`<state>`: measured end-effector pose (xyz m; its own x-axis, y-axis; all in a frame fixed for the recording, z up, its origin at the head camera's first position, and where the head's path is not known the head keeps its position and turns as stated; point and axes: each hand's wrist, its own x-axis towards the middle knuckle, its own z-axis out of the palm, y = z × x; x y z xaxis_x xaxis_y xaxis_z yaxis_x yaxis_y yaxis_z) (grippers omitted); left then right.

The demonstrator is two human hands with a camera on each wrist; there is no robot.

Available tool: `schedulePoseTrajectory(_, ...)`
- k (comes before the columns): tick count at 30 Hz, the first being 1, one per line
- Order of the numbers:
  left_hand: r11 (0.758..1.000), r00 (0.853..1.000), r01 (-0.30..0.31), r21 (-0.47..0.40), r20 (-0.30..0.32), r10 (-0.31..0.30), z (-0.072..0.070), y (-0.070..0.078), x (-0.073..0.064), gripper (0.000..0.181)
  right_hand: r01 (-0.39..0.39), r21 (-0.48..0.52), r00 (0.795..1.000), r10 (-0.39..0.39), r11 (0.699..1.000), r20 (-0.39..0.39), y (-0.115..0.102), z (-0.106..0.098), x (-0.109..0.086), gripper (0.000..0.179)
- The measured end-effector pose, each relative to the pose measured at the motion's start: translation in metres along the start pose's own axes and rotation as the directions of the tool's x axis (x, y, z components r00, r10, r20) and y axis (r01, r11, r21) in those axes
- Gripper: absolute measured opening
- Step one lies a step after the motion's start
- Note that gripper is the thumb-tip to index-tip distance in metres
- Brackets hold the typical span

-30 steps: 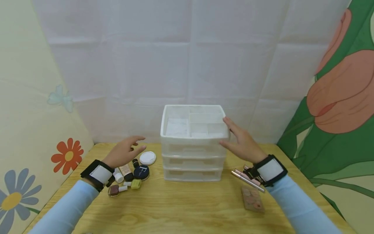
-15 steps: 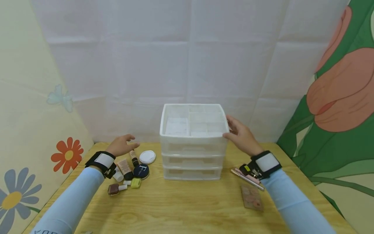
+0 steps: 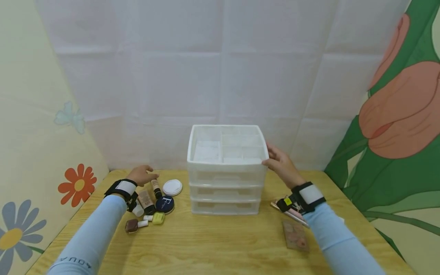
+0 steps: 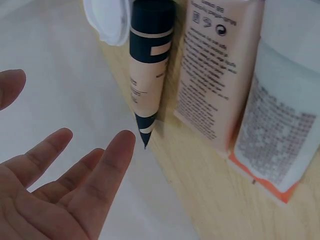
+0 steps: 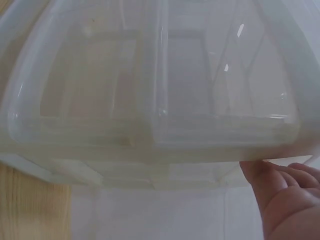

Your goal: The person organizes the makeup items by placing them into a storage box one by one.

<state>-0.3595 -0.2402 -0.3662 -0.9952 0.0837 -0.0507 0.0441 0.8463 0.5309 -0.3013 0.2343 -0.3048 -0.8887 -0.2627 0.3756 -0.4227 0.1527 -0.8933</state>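
Observation:
My left hand [image 3: 141,176] hovers by the back left of the table, fingers spread and holding nothing. In the left wrist view, its fingertips [image 4: 122,142] come close to the pointed end of a beige tube with a black cap [image 4: 147,85], with a gap between. Beside that tube lie a beige squeeze tube [image 4: 215,75] and a white tube [image 4: 277,120]. A white plastic drawer unit [image 3: 225,168] with a divided top tray stands in the middle. My right hand [image 3: 284,168] touches its right side just under the rim, with loosely bent fingers partly hidden behind it.
A dark round compact [image 3: 165,204], a white round puff or lid [image 3: 172,187], a brown nail polish bottle [image 3: 131,226] and a yellow-green one [image 3: 158,218] lie on the left. An eyeshadow palette [image 3: 295,235] and slim pencils [image 3: 298,217] lie on the right.
My left hand has moved left and back, off from the drawer unit and closer to the beige tube's tip. The right hand has settled against the unit's right side.

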Motion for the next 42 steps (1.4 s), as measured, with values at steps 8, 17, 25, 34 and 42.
schedulePoseTrajectory(8, 0.997, 0.997, 0.065, -0.045, 0.044, -0.064, 0.005, -0.008, 0.012, 0.059, -0.025, 0.114, 0.999, 0.023, 0.993, 0.027, 0.002, 0.001, -0.004, 0.057)
schedulePoseTrajectory(17, 0.980, 0.982, 0.189, -0.057, 0.041, -0.187, 0.019, -0.031, 0.033, 0.039, -0.056, 0.194, 0.996, 0.042, 0.979, 0.080, 0.000, 0.006, -0.003, 0.059)
schedulePoseTrajectory(25, 0.979, 0.978, 0.204, -0.016, -0.039, -0.204, 0.028, -0.025, 0.027, 0.037, -0.066, 0.183, 0.994, 0.049, 0.981, 0.097, -0.001, 0.008, -0.005, 0.058)
schedulePoseTrajectory(34, 0.978, 0.979, 0.196, 0.069, -0.072, -0.191, 0.037, -0.020, 0.021, 0.028, -0.066, 0.209, 0.993, 0.044, 0.976, 0.111, 0.001, 0.012, -0.006, 0.057)
schedulePoseTrajectory(42, 0.975, 0.974, 0.214, 0.053, -0.091, -0.208, 0.034, -0.026, 0.017, 0.022, -0.056, 0.223, 0.992, 0.029, 0.973, 0.122, 0.003, 0.017, -0.002, 0.059)
